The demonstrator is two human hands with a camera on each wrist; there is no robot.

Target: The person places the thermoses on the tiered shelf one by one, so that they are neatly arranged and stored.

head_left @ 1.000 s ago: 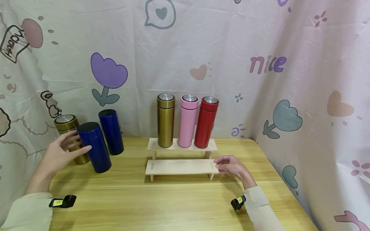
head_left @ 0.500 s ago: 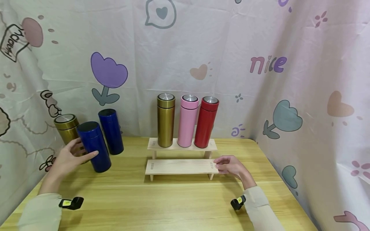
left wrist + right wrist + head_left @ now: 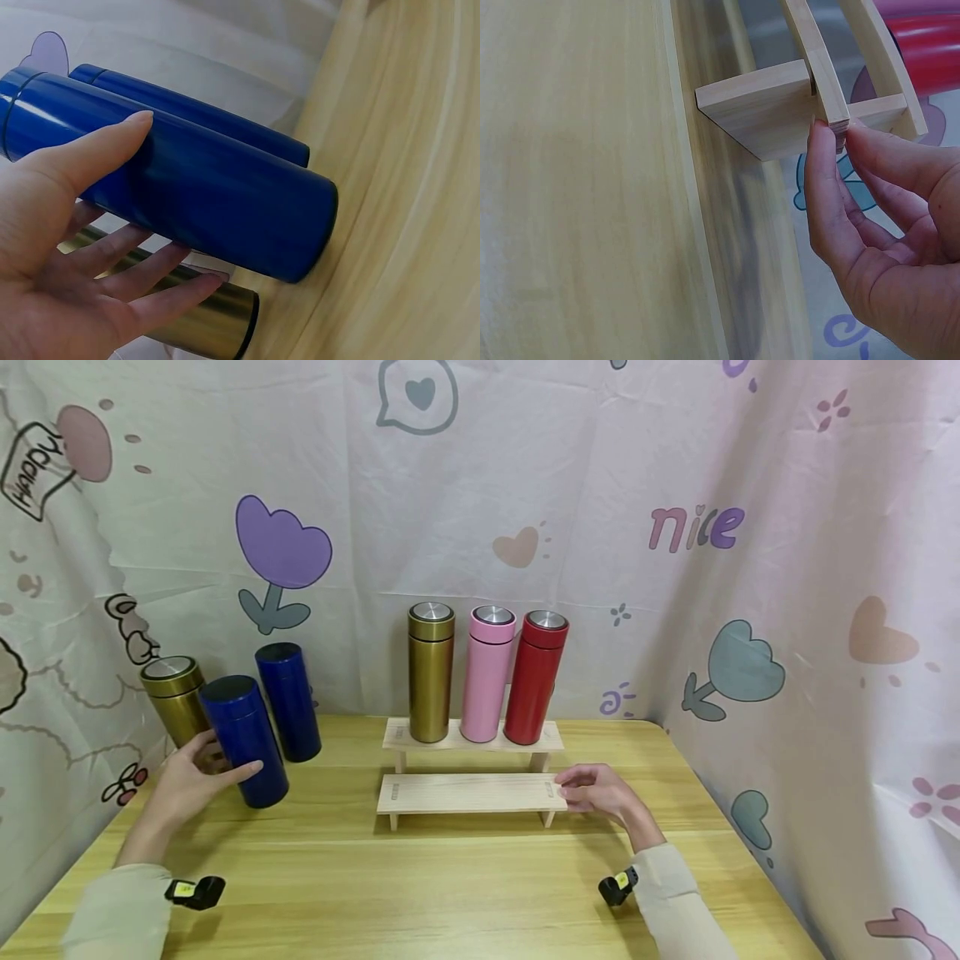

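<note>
My left hand (image 3: pixel 187 783) is around the front blue thermos bottle (image 3: pixel 251 752), its thumb lying across the near side. In the left wrist view, the fingers (image 3: pixel 161 300) are spread, passing between this bottle and a gold bottle (image 3: pixel 214 322); whether the fingertips press on the blue one is unclear. My right hand (image 3: pixel 603 793) pinches the right end of the lower wooden shelf (image 3: pixel 472 793) between thumb and fingers. On the upper shelf (image 3: pixel 393 735) stand a gold bottle (image 3: pixel 431 677), a pink bottle (image 3: pixel 487 681) and a red bottle (image 3: pixel 535 681).
A second blue bottle (image 3: pixel 290 706) stands behind the front one, near the back edge. The left gold bottle (image 3: pixel 176 697) is partly hidden by my hand and the front blue bottle. A patterned cloth (image 3: pixel 600 460) hangs behind and beside the wooden table (image 3: pixel 375 893).
My left hand has moved right and down along the front blue bottle, its thumb now lower on it. The bottles and my right hand have stayed in place.
</note>
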